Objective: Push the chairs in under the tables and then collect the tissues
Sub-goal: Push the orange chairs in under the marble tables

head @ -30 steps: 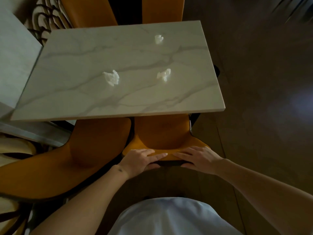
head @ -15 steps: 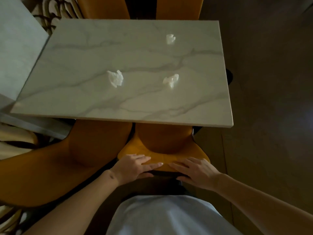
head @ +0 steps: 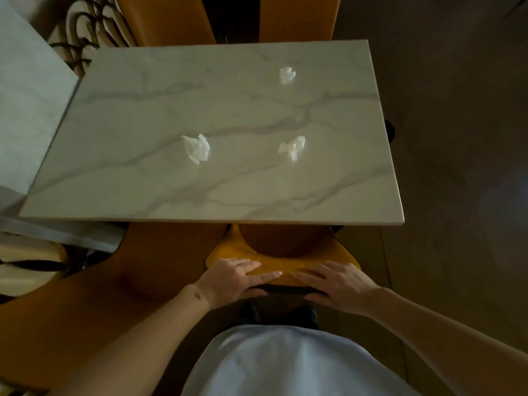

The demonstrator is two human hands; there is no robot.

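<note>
A marble-topped table fills the middle of the view. On it lie three crumpled white tissues: one left of centre, one right of centre and one at the far right. An orange chair stands at the table's near edge with its seat mostly under the top. My left hand and my right hand both grip the top of its backrest, fingers over the front, thumbs behind.
A second orange chair stands to the left, angled out from the table. Two more orange chairs sit at the far side. Another marble table adjoins on the left. Dark floor lies to the right.
The chair under my hands has slid further under the table, and I have stepped closer with it. The tissues have not moved on the table.
</note>
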